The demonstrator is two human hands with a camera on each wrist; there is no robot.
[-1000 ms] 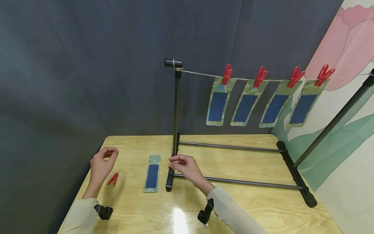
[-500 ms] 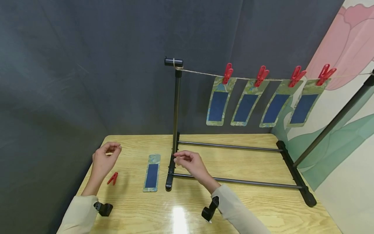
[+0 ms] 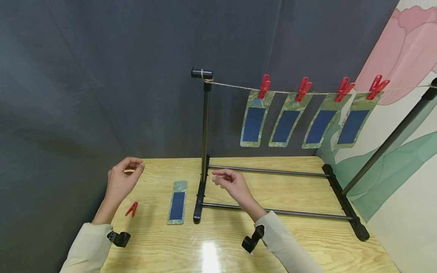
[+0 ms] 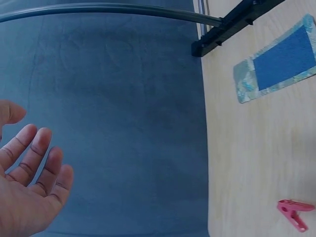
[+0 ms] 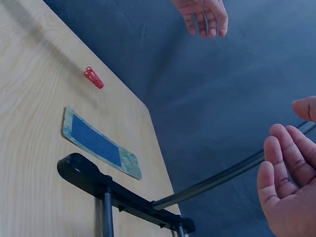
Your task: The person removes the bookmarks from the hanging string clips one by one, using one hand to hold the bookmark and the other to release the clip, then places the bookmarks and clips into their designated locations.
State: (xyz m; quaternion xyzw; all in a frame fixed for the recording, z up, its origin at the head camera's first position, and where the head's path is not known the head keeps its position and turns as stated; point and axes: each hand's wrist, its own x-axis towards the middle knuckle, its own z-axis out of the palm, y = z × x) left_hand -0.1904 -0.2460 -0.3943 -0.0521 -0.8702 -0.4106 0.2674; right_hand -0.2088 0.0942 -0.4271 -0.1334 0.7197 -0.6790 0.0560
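My left hand [image 3: 122, 181] hovers above the table's left side, its fingers loosely bent with nothing in them. Below it lies a red clothespin [image 3: 131, 209] on the wood. To the right of that, a bookmark-like card [image 3: 177, 203] with a dark blue panel and a marbled green-blue border lies flat. My right hand [image 3: 237, 186] is raised over the rack's base, also holding nothing. In the left wrist view the fingers [image 4: 43, 163] are relaxed and apart from the thumb; the right wrist view shows the right fingers [image 5: 284, 160] likewise bare.
A black rack [image 3: 206, 129] carries a string [image 3: 232, 86]. Several similar cards [image 3: 252, 124] hang from it by red clothespins [image 3: 264, 86]. The rack's lower bars [image 3: 304, 215] cross the wooden table [image 3: 164, 246]. A dark curtain [image 3: 102, 76] stands behind, a painted wall [image 3: 403, 170] at right.
Both hands have risen; the right has also shifted rightward, away from the loose card, and the left slightly to the right. The card and the clothespins have stayed put.
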